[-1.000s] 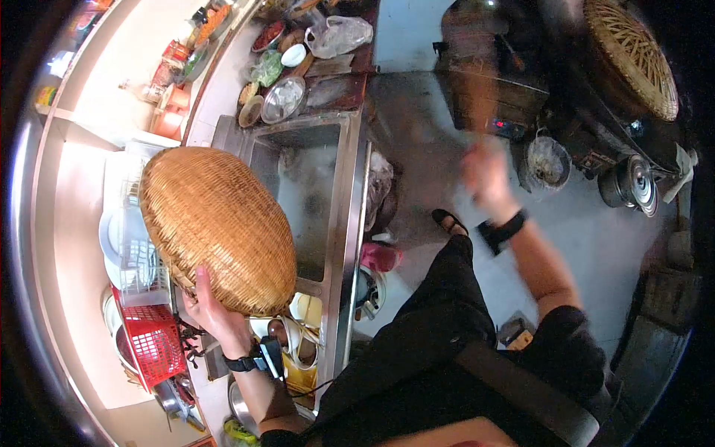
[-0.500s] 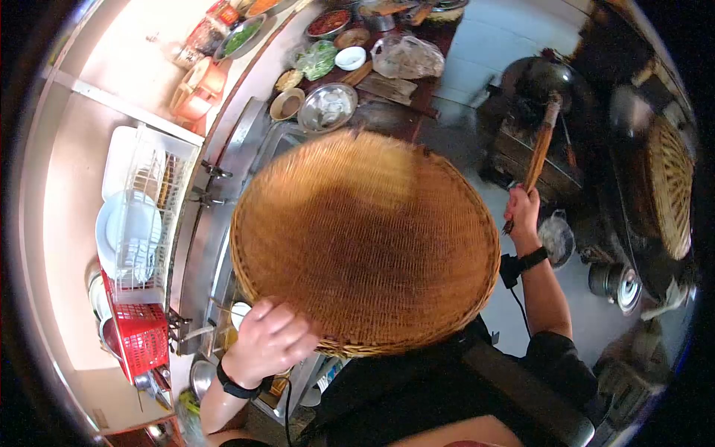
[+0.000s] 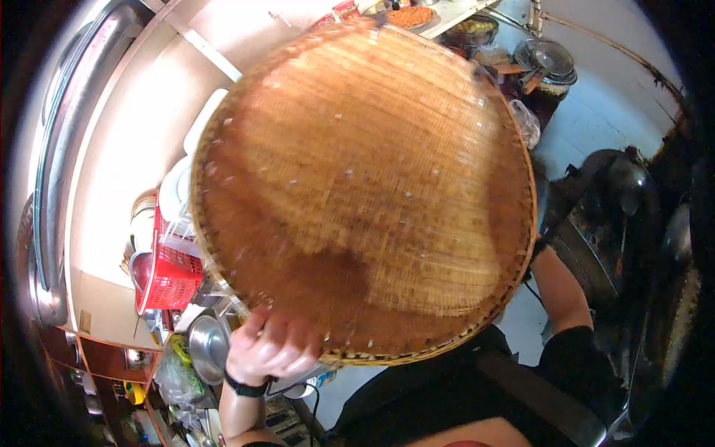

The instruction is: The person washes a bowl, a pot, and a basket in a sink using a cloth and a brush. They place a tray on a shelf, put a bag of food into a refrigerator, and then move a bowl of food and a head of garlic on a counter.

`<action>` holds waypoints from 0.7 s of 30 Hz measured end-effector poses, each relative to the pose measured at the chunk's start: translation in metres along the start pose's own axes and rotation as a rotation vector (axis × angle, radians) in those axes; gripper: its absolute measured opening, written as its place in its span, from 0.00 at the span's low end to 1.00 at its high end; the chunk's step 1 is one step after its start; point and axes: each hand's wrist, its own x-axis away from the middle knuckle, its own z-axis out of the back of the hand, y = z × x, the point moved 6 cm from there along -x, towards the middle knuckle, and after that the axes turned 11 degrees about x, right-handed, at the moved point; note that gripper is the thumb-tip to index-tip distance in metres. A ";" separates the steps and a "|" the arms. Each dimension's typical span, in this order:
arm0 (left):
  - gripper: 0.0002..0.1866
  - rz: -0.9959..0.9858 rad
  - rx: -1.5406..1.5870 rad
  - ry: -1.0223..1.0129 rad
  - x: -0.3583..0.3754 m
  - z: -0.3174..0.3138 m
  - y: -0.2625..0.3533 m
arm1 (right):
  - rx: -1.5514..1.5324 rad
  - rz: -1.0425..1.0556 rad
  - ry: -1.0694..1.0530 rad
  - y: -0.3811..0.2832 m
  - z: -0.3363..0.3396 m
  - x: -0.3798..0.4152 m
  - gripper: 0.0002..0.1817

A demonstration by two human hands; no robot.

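Note:
A big round woven bamboo winnowing basket (image 3: 402, 223) fills the middle of the view, its broad woven face toward me and small pale specks scattered over it. My left hand (image 3: 272, 344) grips its lower left rim, fingers curled over the edge and knuckles toward me. Behind the basket's right edge my right hand is hidden; only the wrist and forearm (image 3: 558, 290) show. Whether it holds anything cannot be seen.
To the left stand a red plastic basket (image 3: 173, 277) and a metal basin (image 3: 208, 346). A bag of greens (image 3: 179, 376) lies below. Dark cooking equipment with a wok (image 3: 614, 179) is at right. Pots with lids (image 3: 547, 59) stand at the back, near a dish of orange shreds (image 3: 410, 17).
The winnowing basket has risen and come to fill more of the view, with my left hand still on its rim. My right hand, earlier holding a long wooden-looking stick-like brush, has gone behind it.

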 end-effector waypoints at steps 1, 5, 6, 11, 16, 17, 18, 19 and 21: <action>0.09 0.050 -0.023 -0.021 0.010 0.013 0.001 | 0.087 0.026 -0.006 -0.018 0.001 -0.005 0.25; 0.09 0.038 -0.290 0.138 0.056 0.060 0.016 | 0.504 -0.078 0.044 -0.074 0.018 -0.018 0.31; 0.10 0.101 -0.339 0.120 0.068 0.077 0.023 | 0.558 -0.104 0.089 -0.088 0.024 -0.016 0.33; 0.16 0.631 -0.427 0.003 0.139 0.160 0.078 | 0.310 0.474 0.175 -0.138 -0.008 0.013 0.33; 0.06 0.606 -0.648 -0.153 0.167 0.235 0.160 | 0.132 0.765 -0.138 -0.184 -0.086 0.069 0.29; 0.09 0.784 -0.778 -0.191 0.147 0.235 0.161 | 0.081 0.794 -0.228 -0.196 -0.100 0.082 0.28; 0.07 0.829 -0.813 -0.143 0.146 0.243 0.164 | 0.074 0.763 -0.341 -0.205 -0.116 0.094 0.25; 0.07 0.918 -0.821 -0.113 0.152 0.256 0.170 | 0.131 0.941 -0.253 -0.216 -0.136 0.106 0.22; 0.07 1.059 -0.860 -0.035 0.158 0.271 0.180 | 0.088 1.065 -0.390 -0.231 -0.168 0.130 0.20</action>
